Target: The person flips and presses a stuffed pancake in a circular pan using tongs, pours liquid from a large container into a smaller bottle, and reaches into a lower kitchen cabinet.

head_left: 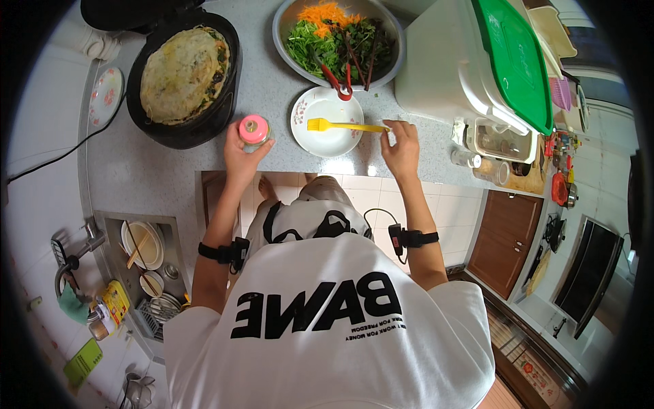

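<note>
My left hand (241, 156) is wrapped around a small clear bottle with a pink cap (254, 129), upright on or just above the counter; its base is hidden. A yellow basting brush (347, 126) lies across a white plate with a floral pattern (327, 145), bristles over the plate and handle past the right rim. At the handle's end, the thumb and fingers of my right hand (402, 145) pinch the tip. Left of the bottle, an open black electric griddle (232, 97) holds a round filled flatbread (181, 76), browned in spots.
Behind the plate stands a metal bowl (278, 43) of shredded carrot, chopped greens and dark leaves, with red-handled tongs (343, 92) and chopsticks. A white bin with a green lid (516, 61) stands at right, near jars (493, 171). Dishes fill the sink (110, 225) at left.
</note>
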Motion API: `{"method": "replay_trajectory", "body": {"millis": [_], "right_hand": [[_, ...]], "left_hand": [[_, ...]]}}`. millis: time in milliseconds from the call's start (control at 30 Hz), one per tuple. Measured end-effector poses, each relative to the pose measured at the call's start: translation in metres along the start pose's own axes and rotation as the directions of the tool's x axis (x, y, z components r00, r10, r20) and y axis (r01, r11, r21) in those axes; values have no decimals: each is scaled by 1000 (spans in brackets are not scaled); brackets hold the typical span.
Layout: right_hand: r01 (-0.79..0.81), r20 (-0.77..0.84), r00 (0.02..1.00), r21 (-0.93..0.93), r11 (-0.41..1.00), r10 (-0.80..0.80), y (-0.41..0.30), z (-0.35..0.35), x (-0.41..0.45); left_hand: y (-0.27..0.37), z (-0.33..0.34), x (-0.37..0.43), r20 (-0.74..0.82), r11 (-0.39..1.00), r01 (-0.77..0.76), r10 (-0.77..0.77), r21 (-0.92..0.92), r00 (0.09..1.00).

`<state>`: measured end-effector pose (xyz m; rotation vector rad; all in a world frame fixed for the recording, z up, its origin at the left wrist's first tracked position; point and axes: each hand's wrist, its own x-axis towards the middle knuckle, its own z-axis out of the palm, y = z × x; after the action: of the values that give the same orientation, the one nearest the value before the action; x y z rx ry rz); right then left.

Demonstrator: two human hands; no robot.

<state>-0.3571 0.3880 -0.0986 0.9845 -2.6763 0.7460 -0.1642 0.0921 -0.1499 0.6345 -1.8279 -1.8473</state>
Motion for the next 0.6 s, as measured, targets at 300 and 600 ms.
{"method": "replay_trajectory", "body": {"millis": [300,600], "right_hand": [[-7,4,1000,168,986,6,-65,25,58],[134,169,982,-281,950,-88,-59,84,130]], "left_hand": [[7,-18,-8,-17,1000,-15,15,10,1000],[37,-43,-26,-88,997,-33,39,64,995]]}}
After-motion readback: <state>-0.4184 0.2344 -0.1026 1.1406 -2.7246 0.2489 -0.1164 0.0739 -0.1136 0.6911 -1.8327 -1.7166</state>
